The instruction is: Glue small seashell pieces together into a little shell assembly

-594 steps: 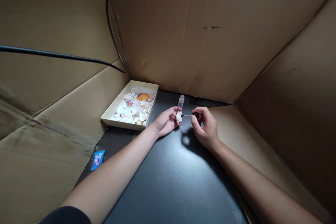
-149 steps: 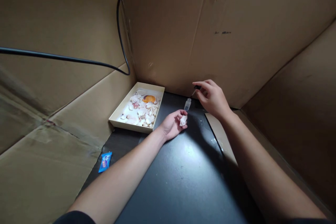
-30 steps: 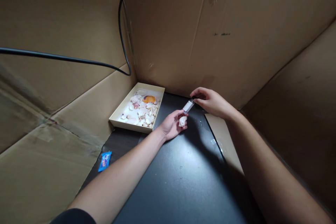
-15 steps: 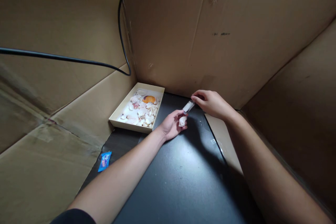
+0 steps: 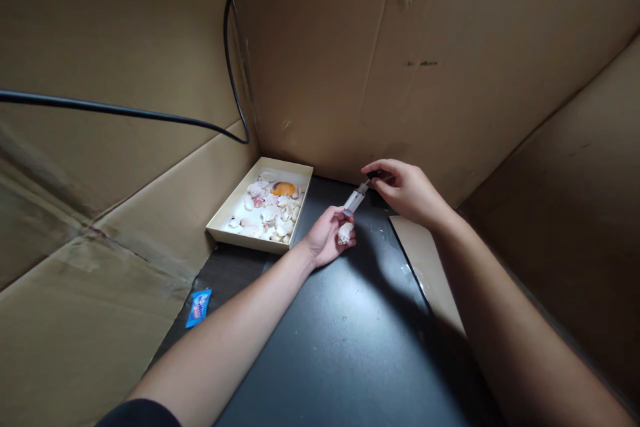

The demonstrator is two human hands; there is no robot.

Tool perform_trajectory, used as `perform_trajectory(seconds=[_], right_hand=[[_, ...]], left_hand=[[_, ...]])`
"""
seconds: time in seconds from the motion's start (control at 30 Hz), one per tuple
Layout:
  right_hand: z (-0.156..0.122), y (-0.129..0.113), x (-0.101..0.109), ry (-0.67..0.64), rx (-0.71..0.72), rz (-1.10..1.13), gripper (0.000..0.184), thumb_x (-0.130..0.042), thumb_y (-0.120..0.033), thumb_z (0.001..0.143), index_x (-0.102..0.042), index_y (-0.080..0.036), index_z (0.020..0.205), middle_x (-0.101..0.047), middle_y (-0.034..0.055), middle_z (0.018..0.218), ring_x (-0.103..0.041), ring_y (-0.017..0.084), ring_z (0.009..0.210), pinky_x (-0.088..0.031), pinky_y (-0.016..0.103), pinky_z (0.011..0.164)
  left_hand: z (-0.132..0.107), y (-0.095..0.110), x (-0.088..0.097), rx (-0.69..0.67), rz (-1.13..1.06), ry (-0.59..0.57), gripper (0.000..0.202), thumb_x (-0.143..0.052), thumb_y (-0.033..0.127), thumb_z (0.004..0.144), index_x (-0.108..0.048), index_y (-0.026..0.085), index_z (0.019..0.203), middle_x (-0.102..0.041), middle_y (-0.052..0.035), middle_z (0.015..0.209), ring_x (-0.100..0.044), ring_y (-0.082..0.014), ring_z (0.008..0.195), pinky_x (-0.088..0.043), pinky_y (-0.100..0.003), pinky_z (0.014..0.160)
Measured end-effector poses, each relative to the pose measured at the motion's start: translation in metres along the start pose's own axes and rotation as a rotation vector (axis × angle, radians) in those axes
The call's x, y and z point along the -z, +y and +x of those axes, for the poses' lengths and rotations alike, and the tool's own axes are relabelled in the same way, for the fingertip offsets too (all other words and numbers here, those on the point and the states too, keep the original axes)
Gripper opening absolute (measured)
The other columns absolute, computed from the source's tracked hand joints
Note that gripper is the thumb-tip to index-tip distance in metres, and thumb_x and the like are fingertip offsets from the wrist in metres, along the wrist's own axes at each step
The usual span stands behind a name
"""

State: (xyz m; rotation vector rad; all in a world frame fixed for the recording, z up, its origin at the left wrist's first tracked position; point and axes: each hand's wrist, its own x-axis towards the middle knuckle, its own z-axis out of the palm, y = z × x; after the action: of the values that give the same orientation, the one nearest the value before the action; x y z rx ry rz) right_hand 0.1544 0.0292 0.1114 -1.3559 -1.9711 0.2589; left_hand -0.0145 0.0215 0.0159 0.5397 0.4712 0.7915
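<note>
My left hand (image 5: 325, 240) rests on the black tabletop (image 5: 345, 340), fingers curled round a small pale spiky shell (image 5: 345, 233). A small clear bottle (image 5: 354, 201) leans tilted just above it, its lower end against my left fingertips. My right hand (image 5: 406, 191) is closed in a pinch on the bottle's black cap (image 5: 373, 175) at the upper end. A thin stem shows between cap and bottle neck. Both hands are near the back cardboard wall.
A cream tray (image 5: 249, 239) with several shells, one of them orange (image 5: 283, 188), stands at the back left. A blue packet (image 5: 199, 307) lies by the table's left edge. Cardboard walls enclose the space, and a black cable (image 5: 234, 87) hangs down the left corner.
Over the last second the bottle has tilted towards my left hand. My right hand has drawn the black cap up and away from the neck. My left hand keeps the shell.
</note>
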Motion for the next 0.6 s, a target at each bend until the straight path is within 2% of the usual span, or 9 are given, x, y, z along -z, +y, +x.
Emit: perform_trajectory(seconds=[0.13, 0.3, 0.6], right_hand=[[-0.0012, -0.0032, -0.0015, 0.040, 0.002, 0.018, 0.027, -0.054, -0.020, 0.079, -0.067, -0.018, 0.102, -0.069, 0.0054, 0.085, -0.059, 0.015, 0.067, -0.046, 0.028, 0.066], [-0.0021, -0.0066, -0.0020, -0.003, -0.016, -0.006, 0.024, -0.054, -0.018, 0.078, -0.069, -0.017, 0.096, -0.067, 0.0039, 0.076, -0.057, 0.015, 0.063, -0.045, 0.027, 0.063], [-0.0010, -0.0010, -0.0095, -0.118, -0.027, -0.069, 0.030, -0.051, -0.016, 0.081, -0.069, -0.019, 0.104, -0.072, 0.0044, 0.090, -0.063, 0.015, 0.073, -0.045, 0.026, 0.067]], left_hand=[[-0.0002, 0.0000, -0.0001, 0.006, 0.003, -0.006, 0.023, -0.045, 0.033, 0.085, -0.053, 0.015, 0.073, -0.040, 0.0021, 0.060, -0.041, -0.0094, 0.050, -0.036, -0.022, 0.048], [-0.0016, 0.0004, -0.0014, 0.007, 0.004, 0.005, 0.022, -0.045, 0.032, 0.085, -0.053, 0.015, 0.073, -0.040, 0.0020, 0.058, -0.040, -0.0092, 0.050, -0.037, -0.021, 0.048], [-0.0007, 0.0003, -0.0007, 0.008, 0.002, 0.009, 0.025, -0.044, 0.033, 0.086, -0.055, 0.014, 0.073, -0.040, 0.0018, 0.057, -0.042, -0.0098, 0.050, -0.037, -0.022, 0.049]])
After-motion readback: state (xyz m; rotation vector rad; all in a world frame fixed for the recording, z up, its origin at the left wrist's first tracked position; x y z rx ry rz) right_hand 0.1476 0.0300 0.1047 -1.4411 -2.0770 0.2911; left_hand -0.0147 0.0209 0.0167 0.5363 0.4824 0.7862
